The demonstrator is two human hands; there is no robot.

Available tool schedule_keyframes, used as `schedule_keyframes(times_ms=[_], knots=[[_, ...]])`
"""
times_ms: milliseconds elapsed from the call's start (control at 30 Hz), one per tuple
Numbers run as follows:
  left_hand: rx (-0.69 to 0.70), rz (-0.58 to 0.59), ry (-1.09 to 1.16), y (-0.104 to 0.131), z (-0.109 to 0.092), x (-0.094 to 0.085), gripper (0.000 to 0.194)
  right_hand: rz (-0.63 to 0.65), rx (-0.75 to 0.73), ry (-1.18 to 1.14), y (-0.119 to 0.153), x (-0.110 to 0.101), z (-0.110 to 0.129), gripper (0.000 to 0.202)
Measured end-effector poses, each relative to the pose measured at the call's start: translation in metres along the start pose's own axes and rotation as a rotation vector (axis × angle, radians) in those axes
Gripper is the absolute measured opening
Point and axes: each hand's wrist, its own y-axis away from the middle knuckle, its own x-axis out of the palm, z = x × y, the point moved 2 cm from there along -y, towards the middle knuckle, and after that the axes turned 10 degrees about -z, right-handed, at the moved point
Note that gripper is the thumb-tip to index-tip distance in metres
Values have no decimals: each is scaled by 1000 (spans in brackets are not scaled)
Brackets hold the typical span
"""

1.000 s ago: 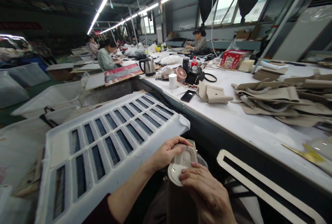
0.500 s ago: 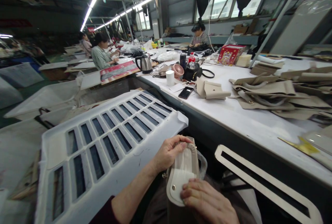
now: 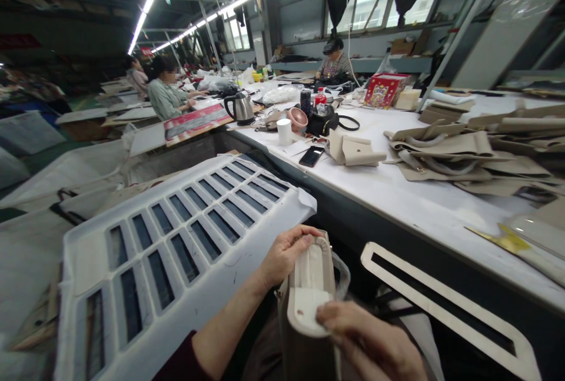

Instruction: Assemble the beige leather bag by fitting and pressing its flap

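Note:
A beige bag (image 3: 312, 269) stands on end near my lap, with a pale rounded flap (image 3: 304, 312) on its narrow side facing up. My left hand (image 3: 286, 254) grips the far end of the bag, thumb on the side panel and fingers over the edge. My right hand (image 3: 368, 334) is at the near right edge of the flap, fingers curled together; whatever is between them is too small to make out. A small round spot shows on the flap. A plastic-wrapped handle (image 3: 342, 275) curves out on the bag's right.
To the left lies a white slotted panel (image 3: 145, 257). A pale looped frame (image 3: 445, 304) sits at the right, below the white table (image 3: 397, 192). On that table are a phone (image 3: 311, 156), a cup (image 3: 284, 132), a kettle (image 3: 241, 108) and stacked beige bag pieces (image 3: 445, 145). People sit farther back.
My right hand has lifted from lying flat on the flap, and its fingers have curled at the edge. The metallic button seen on the flap before now looks like a brownish spot.

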Motion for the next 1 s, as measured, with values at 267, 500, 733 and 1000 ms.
schedule_keyframes(times_ms=[267, 500, 733, 1000], knots=[[-71, 19, 436, 16, 12, -6, 81, -183, 476, 285, -2, 18, -48, 48], [-60, -334, 196, 23, 22, -1, 40, -138, 437, 333, 7, 41, -52, 29], [-12, -404, 83, 25, 21, 3, 33, -189, 459, 319, -3, 49, -59, 19], [32, -434, 129, 19, 13, 9, 34, -165, 367, 207, -13, 40, -67, 33]])
